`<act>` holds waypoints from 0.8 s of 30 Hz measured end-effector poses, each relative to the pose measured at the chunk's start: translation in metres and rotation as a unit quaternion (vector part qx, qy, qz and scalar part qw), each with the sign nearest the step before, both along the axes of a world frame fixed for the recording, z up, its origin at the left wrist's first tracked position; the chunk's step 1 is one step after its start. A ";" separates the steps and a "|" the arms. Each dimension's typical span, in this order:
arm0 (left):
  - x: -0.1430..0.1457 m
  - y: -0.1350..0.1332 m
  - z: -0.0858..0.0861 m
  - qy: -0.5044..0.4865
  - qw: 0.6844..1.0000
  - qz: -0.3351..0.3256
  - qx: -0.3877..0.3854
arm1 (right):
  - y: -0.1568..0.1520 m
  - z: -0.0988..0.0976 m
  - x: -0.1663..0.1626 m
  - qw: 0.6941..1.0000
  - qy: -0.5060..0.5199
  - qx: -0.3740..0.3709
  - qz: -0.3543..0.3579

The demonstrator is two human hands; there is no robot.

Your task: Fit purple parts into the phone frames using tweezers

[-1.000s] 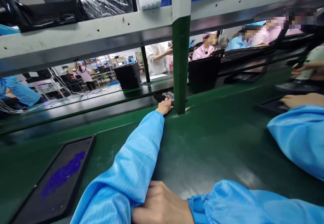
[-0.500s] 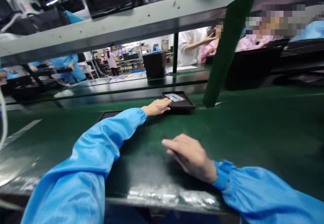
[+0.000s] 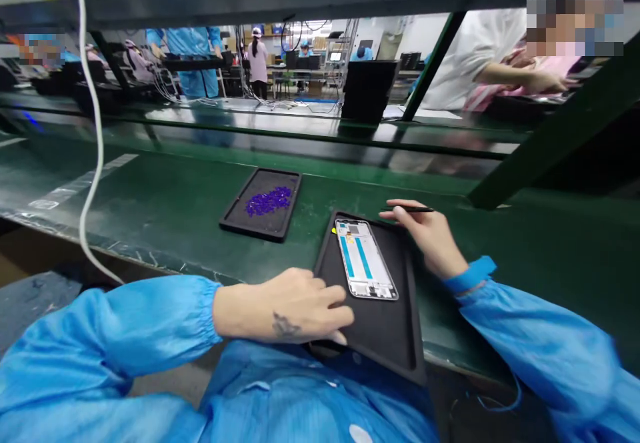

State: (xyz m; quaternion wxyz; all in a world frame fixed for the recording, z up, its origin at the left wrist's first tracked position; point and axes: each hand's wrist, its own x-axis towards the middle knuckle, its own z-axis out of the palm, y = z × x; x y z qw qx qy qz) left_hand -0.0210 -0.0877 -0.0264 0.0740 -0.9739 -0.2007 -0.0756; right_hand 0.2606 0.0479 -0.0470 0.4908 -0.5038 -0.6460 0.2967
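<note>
Blue sleeves [image 3: 165, 316] frame our work at a green counter [image 3: 175, 209], where a pale phone frame [image 3: 367, 263] lies flat in a shallow black tray [image 3: 373, 333] directly before us. Two bright blue strips [image 3: 363, 258] run along the phone frame, and a small yellow spot [image 3: 335, 231] shows beside its upper left corner. The tray's near end reaches past the counter's front edge, above our lap. Our left hand [image 3: 290, 306] (a dark tattoo [image 3: 285, 325] marks the back of it) lies across the tray's left side with fingers curled inward; we cannot tell whether it grips the rim. Our right hand [image 3: 433, 239], beside the tray's far right corner, pinches a slim black tool [image 3: 419, 209] between thumb and fingers, apart from the phone frame. Beyond and to the left, well within the counter, sits a second tray [image 3: 234, 221] strewn with small violet-blue pieces [image 3: 270, 201]. At far left a white cable [image 3: 99, 136] hangs down past the counter's edge. Across the line, we see a black box [image 3: 370, 93] upright on the surface opposite, a co-worker in white [image 3: 475, 63] to the right, and another in blue [image 3: 193, 46] toward the left.
</note>
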 end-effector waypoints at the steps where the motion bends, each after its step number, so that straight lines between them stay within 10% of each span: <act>1: 0.009 0.005 0.002 -0.014 1.000 0.001 0.015 | 0.002 -0.003 -0.008 1.000 0.000 -0.011 0.012; 8: 0.054 0.050 0.001 0.008 0.999 -0.017 -0.043 | 0.008 -0.005 -0.037 0.996 -0.041 -0.037 0.070; 19: 0.025 0.036 0.013 0.003 0.983 -0.165 -0.080 | 0.009 -0.004 -0.035 0.995 -0.054 -0.049 0.066; 24: -0.008 0.093 0.027 -0.044 0.998 -0.020 -0.030 | 0.000 -0.001 -0.032 0.997 -0.080 -0.006 0.001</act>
